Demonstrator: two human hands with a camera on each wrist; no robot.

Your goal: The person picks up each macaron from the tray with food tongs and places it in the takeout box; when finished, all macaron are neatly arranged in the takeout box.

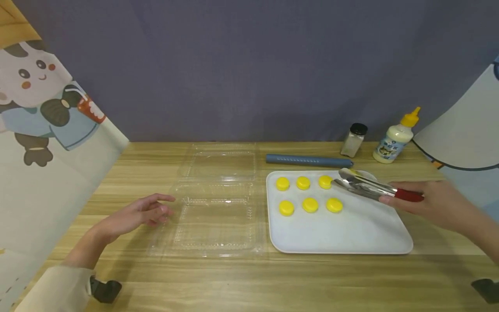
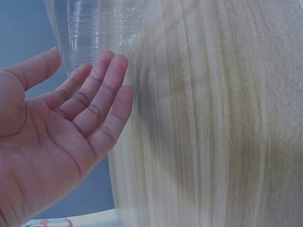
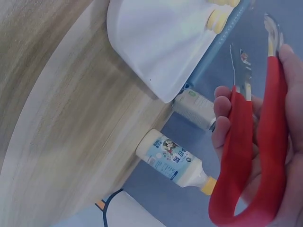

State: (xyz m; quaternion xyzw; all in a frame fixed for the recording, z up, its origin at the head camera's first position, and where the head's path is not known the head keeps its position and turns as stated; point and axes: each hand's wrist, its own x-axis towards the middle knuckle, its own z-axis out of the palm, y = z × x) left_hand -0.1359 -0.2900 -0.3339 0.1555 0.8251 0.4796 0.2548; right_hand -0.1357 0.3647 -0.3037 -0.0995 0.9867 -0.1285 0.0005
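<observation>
My right hand [image 1: 440,203] grips metal tongs [image 1: 366,187] by their red handles [image 3: 272,132]. The tongs reach over a white tray [image 1: 339,238], their tips beside the rightmost back-row yellow macaron [image 1: 325,182]. Several yellow macarons stand on the tray in two rows, such as the front-row one [image 1: 310,205]. In the right wrist view the tong arms are spread apart. My left hand [image 1: 136,214] hovers with fingers extended and holds nothing. It is at the left side of an open clear plastic box [image 1: 212,223], whose lid [image 1: 222,164] lies folded back.
Behind the tray lies a grey-blue stick-like tube [image 1: 308,160]. A small jar with a black lid [image 1: 354,140] and a squeeze bottle with a yellow nozzle [image 1: 393,138] stand at the back right. A dark cloth wall [image 1: 249,73] borders the wooden table [image 1: 234,286].
</observation>
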